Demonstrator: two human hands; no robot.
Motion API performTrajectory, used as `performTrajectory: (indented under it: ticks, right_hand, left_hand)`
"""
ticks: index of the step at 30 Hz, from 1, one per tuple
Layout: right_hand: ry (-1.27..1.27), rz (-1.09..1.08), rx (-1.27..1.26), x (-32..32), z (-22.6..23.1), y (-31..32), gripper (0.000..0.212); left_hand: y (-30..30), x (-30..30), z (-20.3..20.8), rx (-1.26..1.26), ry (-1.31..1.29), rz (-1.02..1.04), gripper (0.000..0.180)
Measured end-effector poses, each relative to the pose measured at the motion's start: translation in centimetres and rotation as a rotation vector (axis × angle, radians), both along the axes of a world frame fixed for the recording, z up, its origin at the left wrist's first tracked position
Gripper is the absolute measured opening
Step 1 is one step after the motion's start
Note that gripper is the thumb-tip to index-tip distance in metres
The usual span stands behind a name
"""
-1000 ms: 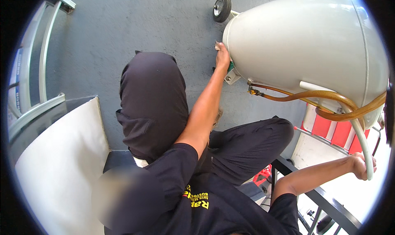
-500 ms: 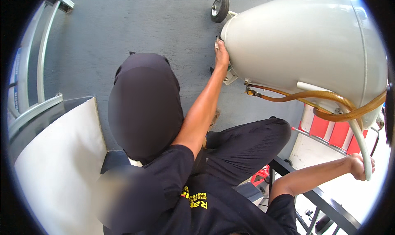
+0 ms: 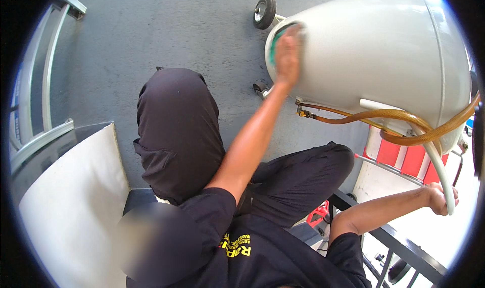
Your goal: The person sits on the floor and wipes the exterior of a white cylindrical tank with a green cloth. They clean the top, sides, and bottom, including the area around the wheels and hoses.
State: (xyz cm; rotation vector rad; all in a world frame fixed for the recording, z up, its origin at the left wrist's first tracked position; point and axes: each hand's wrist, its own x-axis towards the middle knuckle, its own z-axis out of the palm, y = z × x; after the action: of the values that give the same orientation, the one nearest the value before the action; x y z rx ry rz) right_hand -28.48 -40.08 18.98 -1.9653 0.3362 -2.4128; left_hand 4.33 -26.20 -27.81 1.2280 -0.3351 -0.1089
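Observation:
A large pale grey tank (image 3: 364,50) on wheels fills the upper right. My left hand (image 3: 288,58) lies over its rounded end, fingers stretched and blurred, pressing a cloth-like piece with a green and dark edge (image 3: 275,43) against the surface. Most of that piece is hidden beneath the hand. At the far right, my right hand (image 3: 440,198) is wrapped round the tank's pale bent tube handle (image 3: 444,177). An amber hose (image 3: 348,119) loops along the tank's near side, from a brass fitting (image 3: 304,114) to beyond the right edge.
A black wheel (image 3: 264,13) and a small caster (image 3: 260,89) stand at the tank's end. To the left are a metal frame (image 3: 49,76) and a white curved panel (image 3: 76,177). A red-and-white slatted thing (image 3: 389,152) and a black railing (image 3: 404,242) lie right.
My left hand has moved from the tank's end edge up and right onto its rounded side, and the green edge now shows there. My right hand keeps its grip on the handle.

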Motion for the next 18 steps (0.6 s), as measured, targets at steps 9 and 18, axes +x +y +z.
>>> performTrajectory:
  ticks: [9,18]
  right_hand:
    - [-0.039,-0.016,-0.018,0.6,-1.1,1.3,0.028]
    - [-0.084,0.025,0.007,2.6,-0.9,1.5,0.029]
  left_hand:
    - [-0.2,-2.7,7.5,0.088,-0.072,0.051,0.051]
    - [2.1,-0.7,-4.1,0.546,0.221,0.008,0.05]
